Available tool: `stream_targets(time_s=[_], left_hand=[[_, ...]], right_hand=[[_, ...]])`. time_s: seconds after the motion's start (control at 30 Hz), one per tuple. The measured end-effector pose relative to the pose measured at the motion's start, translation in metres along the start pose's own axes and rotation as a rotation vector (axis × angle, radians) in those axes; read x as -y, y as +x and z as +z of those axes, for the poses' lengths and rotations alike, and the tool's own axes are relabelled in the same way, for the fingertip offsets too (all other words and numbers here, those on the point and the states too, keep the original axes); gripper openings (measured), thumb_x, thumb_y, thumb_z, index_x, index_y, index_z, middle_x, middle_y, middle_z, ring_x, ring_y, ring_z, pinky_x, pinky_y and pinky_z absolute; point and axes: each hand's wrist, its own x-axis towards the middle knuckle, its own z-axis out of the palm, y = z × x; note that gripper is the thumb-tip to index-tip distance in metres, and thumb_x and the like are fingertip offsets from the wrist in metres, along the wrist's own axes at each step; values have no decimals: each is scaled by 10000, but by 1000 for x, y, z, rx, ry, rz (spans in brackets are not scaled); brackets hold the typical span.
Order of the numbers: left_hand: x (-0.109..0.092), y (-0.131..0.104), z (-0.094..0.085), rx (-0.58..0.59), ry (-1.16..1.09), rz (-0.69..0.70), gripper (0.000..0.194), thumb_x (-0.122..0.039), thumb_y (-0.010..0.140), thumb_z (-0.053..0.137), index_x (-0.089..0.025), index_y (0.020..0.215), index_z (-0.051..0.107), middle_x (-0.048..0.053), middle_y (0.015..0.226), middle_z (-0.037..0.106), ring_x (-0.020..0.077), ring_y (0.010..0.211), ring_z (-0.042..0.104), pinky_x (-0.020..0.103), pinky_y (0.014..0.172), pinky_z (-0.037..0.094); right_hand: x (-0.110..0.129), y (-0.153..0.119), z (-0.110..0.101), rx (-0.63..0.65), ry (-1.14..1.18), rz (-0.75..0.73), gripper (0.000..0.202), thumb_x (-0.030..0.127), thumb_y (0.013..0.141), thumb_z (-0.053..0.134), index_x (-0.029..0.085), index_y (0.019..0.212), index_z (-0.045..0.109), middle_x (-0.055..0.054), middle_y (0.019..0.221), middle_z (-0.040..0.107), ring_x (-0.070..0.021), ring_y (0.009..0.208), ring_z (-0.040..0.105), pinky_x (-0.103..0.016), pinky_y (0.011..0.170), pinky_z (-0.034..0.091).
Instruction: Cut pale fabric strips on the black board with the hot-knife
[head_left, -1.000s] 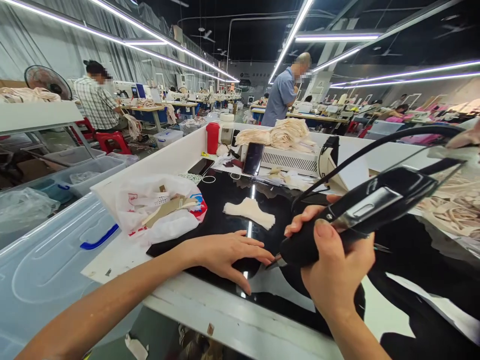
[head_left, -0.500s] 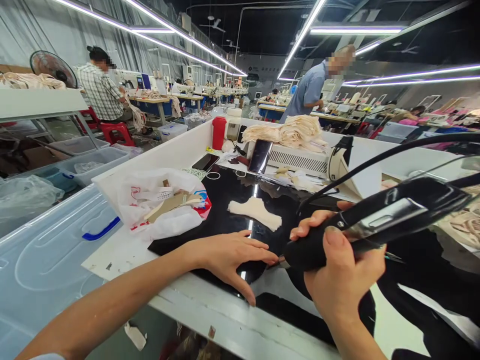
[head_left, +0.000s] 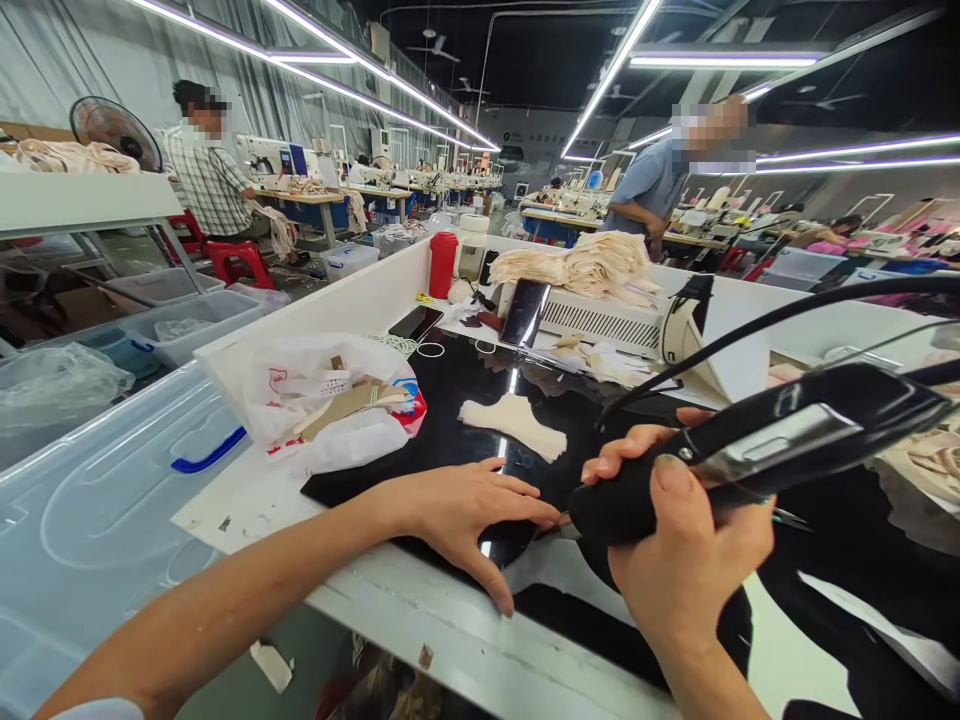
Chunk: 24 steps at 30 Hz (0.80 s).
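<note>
My right hand point(head_left: 686, 540) is wrapped around a black corded electric cutter point(head_left: 757, 440), which slants with its narrow metal tip toward the lower left. That tip meets a glossy black sheet point(head_left: 427, 440) spread over the white tabletop. Flat on the sheet, with fingers spread, lies my left hand point(head_left: 465, 520); its forefinger reaches right beside the tip. Just beyond my fingers rests a cream fabric piece point(head_left: 514, 422) with curved edges. White surface shows through openings in the black sheet under and right of the tool.
A white plastic bag point(head_left: 330, 400) with scraps sits on the left. At the back are a red cup point(head_left: 442, 262), a propped phone point(head_left: 526, 310) and stacked cream fabric point(head_left: 577, 265). A black cable point(head_left: 720, 345) arches on the right. Two people work beyond.
The view has shifted slightly, while both hands and the cutter keep about the same place on the sheet. The person in blue at the back has moved right.
</note>
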Motion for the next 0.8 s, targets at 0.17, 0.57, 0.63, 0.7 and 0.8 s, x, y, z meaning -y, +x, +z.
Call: stream_targets(time_s=[0.17, 0.57, 0.63, 0.7, 0.8], left_hand=[[-2, 0, 0, 23, 3, -40, 868, -501, 771, 834, -299, 1508, 423, 89, 1465, 575, 316, 1475, 398, 620, 1253, 74], [-1, 0, 2, -31, 66, -1, 767, -497, 738, 856, -256, 1391, 534, 134, 1464, 567, 310, 1434, 457, 596, 1250, 116], [0, 1, 3, -33, 65, -1, 759, -486, 730, 864, -259, 1379, 543, 128, 1463, 570, 317, 1442, 446, 604, 1248, 109], [1, 0, 4, -28, 60, -4, 777, -476, 728, 868, -268, 1396, 530, 116, 1486, 552, 319, 1456, 426, 606, 1249, 98], [2, 0, 5, -29, 58, -1, 794, -476, 737, 860, -266, 1418, 511, 113, 1503, 536, 319, 1467, 410, 613, 1249, 84]], right_hand=[[2, -6, -1, 37, 17, 21, 418, 334, 756, 811, 251, 1100, 589, 46, 766, 635, -143, 584, 584, -321, 554, 532], [10, -17, 3, 67, 51, 54, 443, 355, 742, 819, 253, 1102, 581, 37, 769, 618, -140, 598, 562, -297, 515, 525], [10, -18, 3, 73, 47, 49, 442, 351, 749, 816, 254, 1109, 579, 36, 774, 619, -139, 600, 564, -298, 523, 530], [9, -18, 3, 72, 43, 46, 440, 350, 755, 812, 254, 1115, 578, 35, 779, 619, -139, 598, 564, -298, 523, 529], [7, -17, 3, 65, 29, 31, 431, 340, 762, 808, 250, 1113, 576, 35, 778, 617, -140, 597, 566, -298, 522, 527]])
